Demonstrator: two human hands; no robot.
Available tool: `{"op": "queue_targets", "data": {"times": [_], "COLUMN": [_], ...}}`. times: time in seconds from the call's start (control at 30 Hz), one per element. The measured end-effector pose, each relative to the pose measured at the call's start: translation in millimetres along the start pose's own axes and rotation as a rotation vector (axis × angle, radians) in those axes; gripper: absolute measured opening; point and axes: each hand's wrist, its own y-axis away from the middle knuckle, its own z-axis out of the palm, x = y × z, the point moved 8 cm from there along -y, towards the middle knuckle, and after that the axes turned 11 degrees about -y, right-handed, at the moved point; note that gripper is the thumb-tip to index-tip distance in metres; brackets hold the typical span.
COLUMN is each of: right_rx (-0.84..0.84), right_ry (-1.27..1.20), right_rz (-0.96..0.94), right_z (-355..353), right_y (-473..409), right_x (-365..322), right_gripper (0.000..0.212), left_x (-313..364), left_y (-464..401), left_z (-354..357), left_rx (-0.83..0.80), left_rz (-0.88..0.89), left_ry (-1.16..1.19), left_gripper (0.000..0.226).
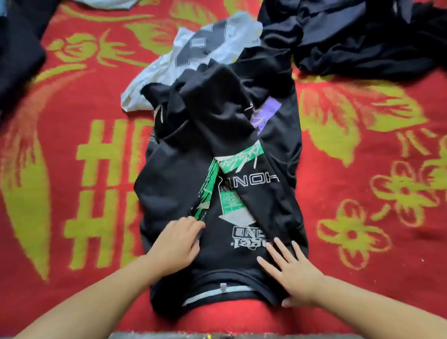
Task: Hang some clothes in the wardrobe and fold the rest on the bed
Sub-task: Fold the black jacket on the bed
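Here two hands (175,244) (290,269) press one black printed shirt (251,248) flat.

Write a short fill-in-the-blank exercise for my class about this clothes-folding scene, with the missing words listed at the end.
1. The black T-shirt with the green print lies on a blanket whose ground colour is ____.
2. The right hand lies ____ on the shirt, fingers straight.
3. The left hand rests on the shirt's folded ____ side.
4. Beyond the shirt lies a light ____ garment.

Missing words: red; flat; left; grey
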Motion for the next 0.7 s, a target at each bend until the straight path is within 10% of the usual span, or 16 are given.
{"op": "queue_targets", "data": {"times": [0.13,0.23,0.47,0.7], "right_rx": [-0.051,0.006,0.034,-0.057], "right_ry": [0.049,0.064,0.066,-0.02], "right_rz": [0.082,0.131,0.155,0.054], "right_z": [25.2,30.7,23.4,5.3], "right_y": [0.2,-4.0,-10.3,18.8], "right_x": [-3.3,-2.5,-3.2,-29.6], "right_gripper": [0.09,0.079,0.068,0.032], "left_x": [11.9,1.4,20.5,21.3], "left_y": [94.9,111.9,102.3,107.3], "left_z": [102.0,128.5,130.1,79.7], "left_rx": [-0.536,-0.608,-0.456,-0.651], "left_rz": [0.141,0.068,-0.053,-0.035], "left_ry": [-0.224,-0.317,-0.31,-0.078], "left_gripper": [0.1,0.117,0.072,0.075]}}
